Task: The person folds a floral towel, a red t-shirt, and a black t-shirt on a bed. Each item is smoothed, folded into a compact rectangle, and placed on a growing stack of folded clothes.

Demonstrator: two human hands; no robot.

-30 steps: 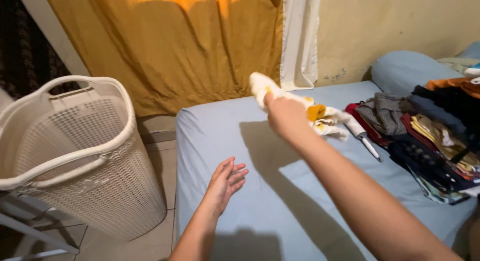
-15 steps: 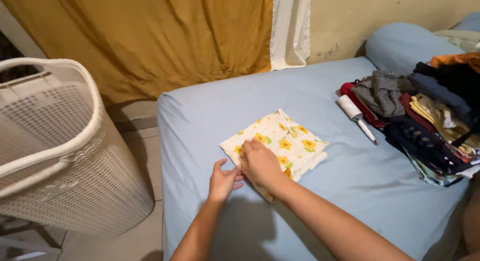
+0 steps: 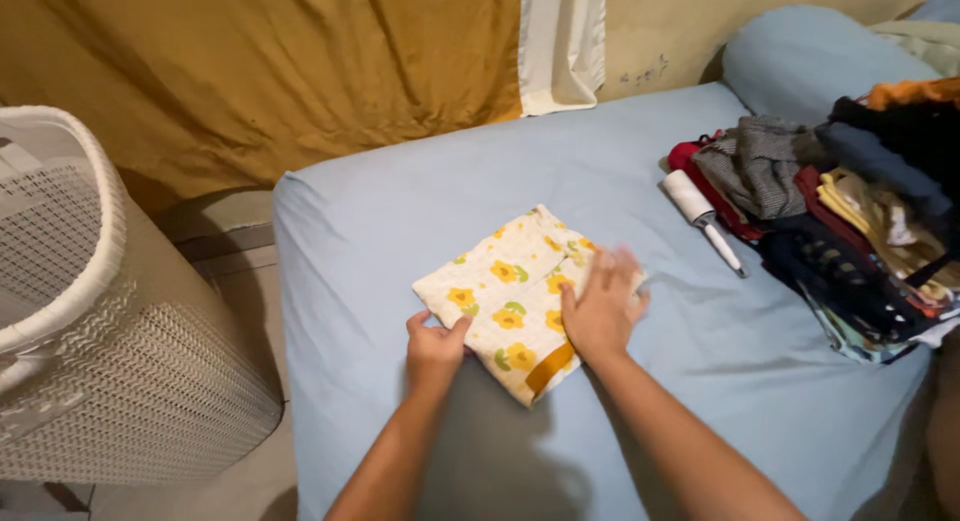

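Head view looked down on a bed with a pale blue sheet (image 3: 420,201), and both hands were on a folded floral cloth (image 3: 500,291) lying flat near the sheet's front edge. The left hand (image 3: 433,349) pinched the cloth's near-left corner, fingers curled shut on the fabric with the thumb on top. The right hand (image 3: 600,306) lay open and flat, palm down, fingers spread and a little blurred, pressing the cloth's right side. From the pinch, the cloth ran away and to the right, its long axis slanting from the near corner toward the far right; the right hand sat farther along that line, the left nearer the body. The fabric looked thin, soft and cream, printed with yellow flowers, an orange band showing at its near edge. Right of the flat hand, apart from it, lay a white lint roller (image 3: 700,216) beside a heap of mixed dark and striped clothes (image 3: 850,231). Left of the pinch, off the bed, stood a white woven-pattern plastic laundry basket (image 3: 90,311).
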